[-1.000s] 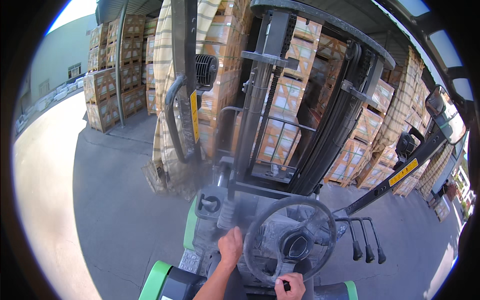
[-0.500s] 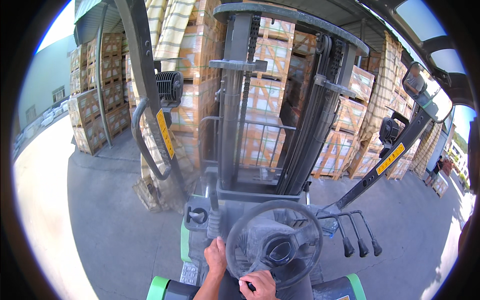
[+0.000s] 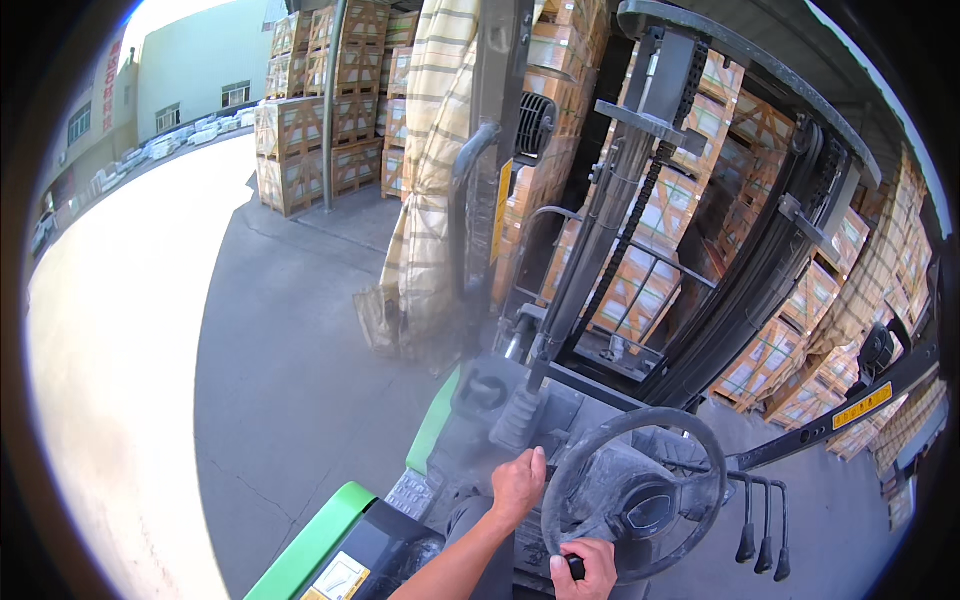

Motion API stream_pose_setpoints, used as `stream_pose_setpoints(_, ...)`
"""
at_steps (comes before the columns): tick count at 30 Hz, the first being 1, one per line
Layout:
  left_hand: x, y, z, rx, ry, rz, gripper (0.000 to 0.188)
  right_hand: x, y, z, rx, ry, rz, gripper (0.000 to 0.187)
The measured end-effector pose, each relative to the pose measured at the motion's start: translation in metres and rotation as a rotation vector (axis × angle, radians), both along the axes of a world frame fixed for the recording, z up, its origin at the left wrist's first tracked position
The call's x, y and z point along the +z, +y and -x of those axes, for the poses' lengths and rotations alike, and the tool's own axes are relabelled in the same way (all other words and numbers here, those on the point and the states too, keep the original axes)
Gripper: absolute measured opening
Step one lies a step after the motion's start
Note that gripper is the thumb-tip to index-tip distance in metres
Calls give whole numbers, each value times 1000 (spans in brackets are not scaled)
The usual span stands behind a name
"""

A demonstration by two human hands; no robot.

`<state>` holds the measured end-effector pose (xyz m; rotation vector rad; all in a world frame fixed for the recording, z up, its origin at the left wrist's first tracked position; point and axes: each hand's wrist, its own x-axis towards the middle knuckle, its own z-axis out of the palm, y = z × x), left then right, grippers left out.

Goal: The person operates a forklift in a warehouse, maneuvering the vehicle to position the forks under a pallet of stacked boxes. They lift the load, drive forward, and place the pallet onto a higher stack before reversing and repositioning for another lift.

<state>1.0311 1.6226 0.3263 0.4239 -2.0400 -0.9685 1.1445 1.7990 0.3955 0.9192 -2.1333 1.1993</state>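
Observation:
I sit at the controls of a forklift. My right hand (image 3: 588, 572) is closed round the black spinner knob (image 3: 574, 566) at the lower left rim of the dark steering wheel (image 3: 713, 470). Just left of the wheel, my left hand (image 3: 519, 488) is closed with the thumb uppermost; a dark stalk shows beside it, but what sits inside the fingers is hidden. Three black-knobbed hydraulic levers (image 3: 765, 552) stand right of the wheel, with neither hand on them. Ahead rises the mast (image 3: 722, 300) with its chains and a load backrest (image 3: 650, 290).
Wooden crates (image 3: 640, 270) are stacked high beyond the mast. A striped tarp (image 3: 425, 220) hangs at the front left, close to the cab pillar (image 3: 497, 130). More crates (image 3: 318, 150) stand around a post at far left. Shaded concrete (image 3: 300, 330) meets sunlit ground.
The view has swung left and tilted, so the mast and wheel sit further right and more yard shows at left. Both hands keep their places by the wheel.

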Motion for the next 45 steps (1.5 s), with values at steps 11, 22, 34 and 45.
stream_pose_setpoints(11,2,1,-2,-18,37,7,36,8,-2,3,-42,62,-145,26)
stream_pose_setpoints(22,8,-4,-5,-60,3,-43,38,28,89,23,-289,126,14,18)
stream_pose_setpoints(34,8,-4,-5,-89,-4,-225,42,4,261,55,-845,198,-297,34)
stream_pose_setpoints(45,14,-7,-10,-134,-27,-169,46,11,237,69,-753,101,-69,35)
